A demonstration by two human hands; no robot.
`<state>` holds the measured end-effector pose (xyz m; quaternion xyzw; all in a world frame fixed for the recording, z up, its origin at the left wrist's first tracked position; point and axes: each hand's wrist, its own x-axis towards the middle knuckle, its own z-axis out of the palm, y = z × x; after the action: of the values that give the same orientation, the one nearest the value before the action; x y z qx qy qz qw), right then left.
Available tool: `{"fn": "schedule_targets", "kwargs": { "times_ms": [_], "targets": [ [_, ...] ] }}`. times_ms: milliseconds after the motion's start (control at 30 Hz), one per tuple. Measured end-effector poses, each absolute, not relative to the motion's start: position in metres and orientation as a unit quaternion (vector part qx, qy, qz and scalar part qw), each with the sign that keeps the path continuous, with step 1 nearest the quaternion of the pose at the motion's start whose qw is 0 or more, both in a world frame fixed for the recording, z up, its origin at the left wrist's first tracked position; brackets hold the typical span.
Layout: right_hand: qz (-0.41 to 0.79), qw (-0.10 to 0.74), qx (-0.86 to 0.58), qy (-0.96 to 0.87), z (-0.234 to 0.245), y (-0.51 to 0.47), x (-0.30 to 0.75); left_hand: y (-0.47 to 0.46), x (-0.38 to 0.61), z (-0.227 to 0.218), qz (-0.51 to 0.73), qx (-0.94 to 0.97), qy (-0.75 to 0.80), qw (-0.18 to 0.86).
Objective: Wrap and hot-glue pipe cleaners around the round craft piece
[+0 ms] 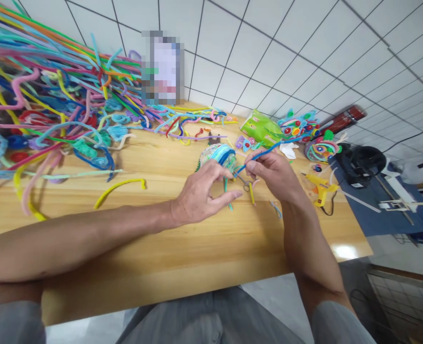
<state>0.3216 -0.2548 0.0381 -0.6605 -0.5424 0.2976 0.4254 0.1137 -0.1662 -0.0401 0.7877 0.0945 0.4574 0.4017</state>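
Note:
Between finger and thumb my right hand pinches a blue pipe cleaner, one end pointing down-left and the other stretching off to the upper right. My left hand has its thumb and fingers apart, with the fingertips by the lower end of the blue pipe cleaner; whether they touch it I cannot tell. Just behind that hand sits a round ball wrapped in blue, white and green strands, partly covered by the fingers. Scissors lie between the hands, beside a short yellow piece and a teal piece.
Many coloured pipe cleaners are heaped at the left, with a loose yellow one in front. A green tissue pack, decorated figures and a yellow glue gun stand rightward. A tiled wall backs the wooden table.

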Motion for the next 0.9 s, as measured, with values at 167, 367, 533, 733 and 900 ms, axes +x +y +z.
{"fn": "schedule_targets", "kwargs": {
  "times_ms": [167,367,533,733,900],
  "targets": [
    [0.260,0.423,-0.665,-0.558,0.033,-0.232,0.329,-0.145,0.122,-0.061,0.504,0.811,0.103,0.280],
    [0.282,0.427,-0.653,-0.559,0.021,-0.223,0.328,-0.130,0.130,-0.071,0.470,0.821,0.101,0.309],
    [0.298,0.448,-0.639,-0.549,0.013,-0.221,0.327,-0.125,0.133,-0.075,0.454,0.823,0.100,0.327],
    [0.292,0.465,-0.633,-0.547,0.012,-0.220,0.325,-0.123,0.131,-0.076,0.448,0.822,0.103,0.336],
    [0.304,0.465,-0.630,-0.543,0.010,-0.220,0.324,-0.122,0.132,-0.076,0.449,0.822,0.100,0.335]
  ]
}}
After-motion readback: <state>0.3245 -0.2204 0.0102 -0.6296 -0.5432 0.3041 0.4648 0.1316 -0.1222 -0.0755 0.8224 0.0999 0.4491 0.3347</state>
